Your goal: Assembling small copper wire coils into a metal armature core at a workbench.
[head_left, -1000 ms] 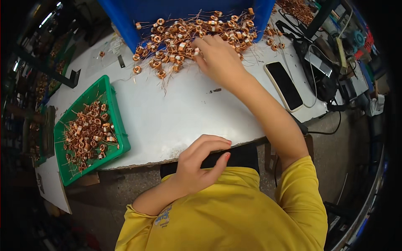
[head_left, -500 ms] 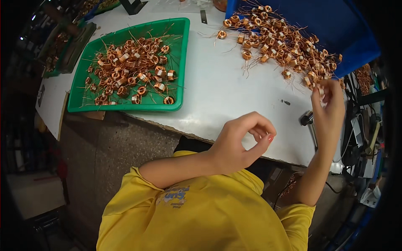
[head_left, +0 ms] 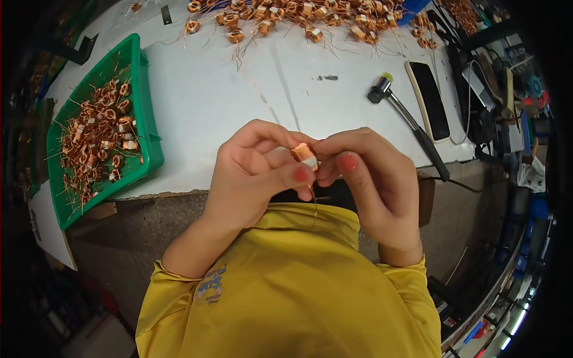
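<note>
A small ring coil (head_left: 305,156) wound with copper wire, with a white band on its side, is held up in front of my yellow shirt. My left hand (head_left: 248,173) is closed, gripping it between thumb and fingertips. From the other side my right hand (head_left: 385,182) is closed too, its fingertips pinched against the coil's right edge. Thin wire leads stick out of the coil, one hanging below it and one rising above it. Whether the right fingers grip the ring itself or a lead, I cannot tell.
A green tray (head_left: 149,113) of similar coils stands at the left of the white table (head_left: 203,107). More loose coils (head_left: 313,27) lie heaped along the far side. A hammer (head_left: 412,119) and a phone (head_left: 431,102) lie at the right, near cables.
My right hand has come back from the heap at the far right. Both hands now meet at a coil in front of me; my left hand was empty before. The view has shifted right.
</note>
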Demonstrator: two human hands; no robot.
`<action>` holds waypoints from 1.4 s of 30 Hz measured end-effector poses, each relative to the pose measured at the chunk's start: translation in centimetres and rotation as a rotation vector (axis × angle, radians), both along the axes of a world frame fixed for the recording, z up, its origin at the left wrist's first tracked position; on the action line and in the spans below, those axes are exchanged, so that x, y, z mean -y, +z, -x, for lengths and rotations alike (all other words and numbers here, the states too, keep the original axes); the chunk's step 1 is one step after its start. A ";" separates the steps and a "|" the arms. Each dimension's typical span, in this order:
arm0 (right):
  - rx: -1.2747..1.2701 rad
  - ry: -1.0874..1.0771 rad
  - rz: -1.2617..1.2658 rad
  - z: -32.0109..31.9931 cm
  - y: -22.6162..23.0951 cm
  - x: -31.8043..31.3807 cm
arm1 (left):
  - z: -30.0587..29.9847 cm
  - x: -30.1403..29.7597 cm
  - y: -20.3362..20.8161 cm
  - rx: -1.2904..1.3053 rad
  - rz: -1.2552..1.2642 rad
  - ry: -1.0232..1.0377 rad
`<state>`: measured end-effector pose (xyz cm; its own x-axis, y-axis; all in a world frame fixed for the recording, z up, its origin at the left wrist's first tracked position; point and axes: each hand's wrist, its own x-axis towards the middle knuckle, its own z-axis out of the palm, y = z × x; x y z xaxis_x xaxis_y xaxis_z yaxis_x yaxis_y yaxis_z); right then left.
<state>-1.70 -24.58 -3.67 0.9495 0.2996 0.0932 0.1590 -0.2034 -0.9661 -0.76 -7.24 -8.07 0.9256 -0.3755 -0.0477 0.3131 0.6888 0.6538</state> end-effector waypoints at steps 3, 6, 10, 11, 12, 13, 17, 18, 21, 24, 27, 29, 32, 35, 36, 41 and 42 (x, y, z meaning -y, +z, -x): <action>0.114 0.038 -0.032 -0.2 -1.8 1.2 | 0.5 -0.6 -0.3 -0.255 0.241 -0.150; 0.059 0.082 -0.196 -0.1 -4.0 0.6 | 0.9 -0.9 -1.3 -0.270 0.339 -0.221; 0.029 0.110 -0.380 0.2 -5.5 -1.0 | 1.4 -0.9 -2.2 -0.283 0.400 -0.274; 0.044 0.096 -0.397 0.2 -5.8 -1.4 | 1.5 -0.8 -2.3 -0.289 0.369 -0.256; 0.060 0.081 -0.413 0.3 -6.0 -1.8 | 1.6 -0.7 -2.4 -0.294 0.337 -0.239; 0.076 0.065 -0.428 0.4 -6.1 -2.0 | 1.6 -0.7 -2.6 -0.299 0.304 -0.224; 0.090 0.085 -0.537 0.7 -6.4 -2.4 | 2.0 -0.8 -2.9 -0.288 0.246 -0.250; 0.094 0.093 -0.571 0.8 -6.4 -2.4 | 2.1 -0.9 -2.9 -0.284 0.228 -0.257; 0.072 0.058 -0.710 0.9 -6.6 -2.6 | 2.2 -0.7 -3.0 -0.270 0.222 -0.271; 0.051 0.027 -0.845 1.0 -6.6 -2.4 | 2.1 -0.5 -3.2 -0.254 0.221 -0.282; 0.136 0.099 -0.724 0.7 -6.7 -1.3 | 1.7 -0.5 -3.5 -0.151 0.140 -0.299; 0.160 0.135 -0.680 0.7 -6.7 -0.6 | 1.8 -0.3 -3.5 -0.114 0.117 -0.293; 0.344 0.117 -0.554 1.0 -6.8 0.1 | 2.0 0.7 -2.2 -0.254 0.124 -0.194; 0.332 0.087 -0.534 1.0 -7.0 0.2 | 2.0 0.8 -1.1 -0.309 0.125 -0.155; 0.263 0.046 -0.560 0.9 -7.2 0.1 | 2.0 0.8 -0.8 -0.320 0.110 -0.162; 0.147 0.034 -0.402 1.1 -7.1 0.0 | 2.3 0.8 -0.6 -0.342 0.088 -0.196; 0.162 0.062 -0.304 1.3 -7.1 0.0 | 2.5 0.9 -0.7 -0.342 0.085 -0.214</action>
